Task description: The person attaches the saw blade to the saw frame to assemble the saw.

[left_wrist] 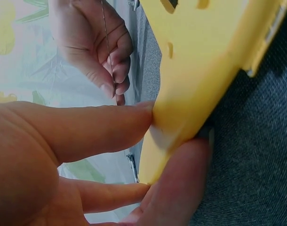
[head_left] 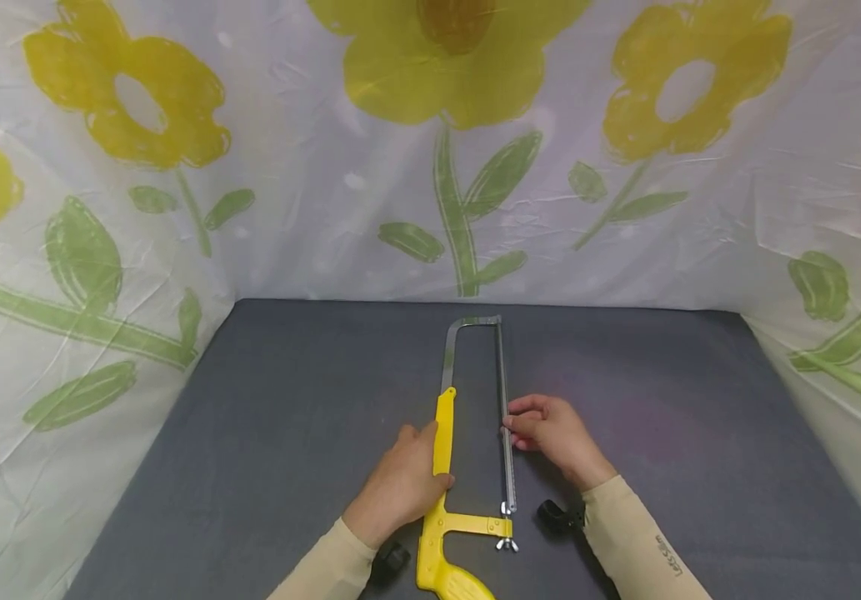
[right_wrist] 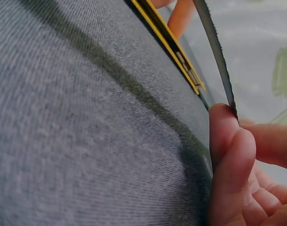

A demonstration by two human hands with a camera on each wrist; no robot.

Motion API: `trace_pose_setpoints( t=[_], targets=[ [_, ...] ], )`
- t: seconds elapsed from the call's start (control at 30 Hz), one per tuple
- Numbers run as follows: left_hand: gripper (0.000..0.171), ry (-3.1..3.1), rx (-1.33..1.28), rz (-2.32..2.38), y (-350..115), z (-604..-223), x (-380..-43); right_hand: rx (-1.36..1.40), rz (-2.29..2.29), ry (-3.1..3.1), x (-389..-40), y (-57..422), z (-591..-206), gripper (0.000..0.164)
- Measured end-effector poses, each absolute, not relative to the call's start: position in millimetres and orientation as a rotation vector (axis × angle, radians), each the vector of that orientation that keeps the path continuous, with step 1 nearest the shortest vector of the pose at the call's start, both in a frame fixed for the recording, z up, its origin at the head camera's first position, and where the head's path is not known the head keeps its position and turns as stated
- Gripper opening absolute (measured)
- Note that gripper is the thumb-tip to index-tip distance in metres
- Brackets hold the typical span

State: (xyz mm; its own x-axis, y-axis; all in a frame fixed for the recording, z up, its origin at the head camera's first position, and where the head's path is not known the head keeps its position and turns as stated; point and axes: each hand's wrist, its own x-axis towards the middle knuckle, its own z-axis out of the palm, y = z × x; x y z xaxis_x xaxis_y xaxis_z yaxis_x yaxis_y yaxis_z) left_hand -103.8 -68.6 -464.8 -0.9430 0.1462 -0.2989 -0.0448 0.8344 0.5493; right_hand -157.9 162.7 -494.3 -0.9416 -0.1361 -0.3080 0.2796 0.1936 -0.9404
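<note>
"Head cam, quick: what's in hand?"

"1 hacksaw, mid-table, lying lengthwise. Yellow handle at the near edge of view, silver bow bending round at the far end."

"L hand?"

"L hand is clamped on the yellow frame, thumb 1 side, fingers the other. L wrist cam has it close up."

"And R hand?"

"R hand pinches the blade btwn thumb + fingertips, approx. midway along. R wrist cam: toothed edge runs right into that pinch."

"Blade's near end?"

"By the yellow crosspiece, w/ a silver wing nut just below it."

"Saw flat on the cloth?"

"Can't tell for its full length. L wrist cam puts the frame v. near the dark-grey tablecloth, a fingertip at its underside."

"Rest?"

"2 beige sleeves, R one w/ dark lettering; black wrist gear by each wrist. Behind: whitish backdrop w/ yellow flowers, green stems + leaves."
</note>
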Motion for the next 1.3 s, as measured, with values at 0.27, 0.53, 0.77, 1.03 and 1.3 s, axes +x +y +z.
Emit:
trace_pose_setpoints(
  t=[0.27, 0.53, 0.77, 1.03, 1.3],
  targets=[
    [0.086, 2.667, 0.065, 0.813, -68.6, -464.7, -104.8, 0.169, -1.793, 2.155, -159.0, 162.1, -497.2, 0.027],
    [0.086, 2.674, 0.053, 0.808, -67.4, -462.7, -105.9, 0.162, -1.791, 2.151, -161.0, 161.2, -494.0, 0.03],
    [0.086, 2.671, 0.052, 0.815, -67.0, -461.8, -104.6, 0.187, -1.785, 2.141, -162.6, 160.7, -495.9, 0.029],
    [0.086, 2.672, 0.065, 0.819, -67.1, -463.0, -102.2, 0.2, -1.756, 2.139, -162.5, 162.1, -499.7, 0.03],
    [0.086, 2.692, 0.086, 0.815, -68.8, -460.6, -103.7, 0.146, -1.659, 2.233, -162.3, 159.7, -496.0, 0.038]
  ],
)
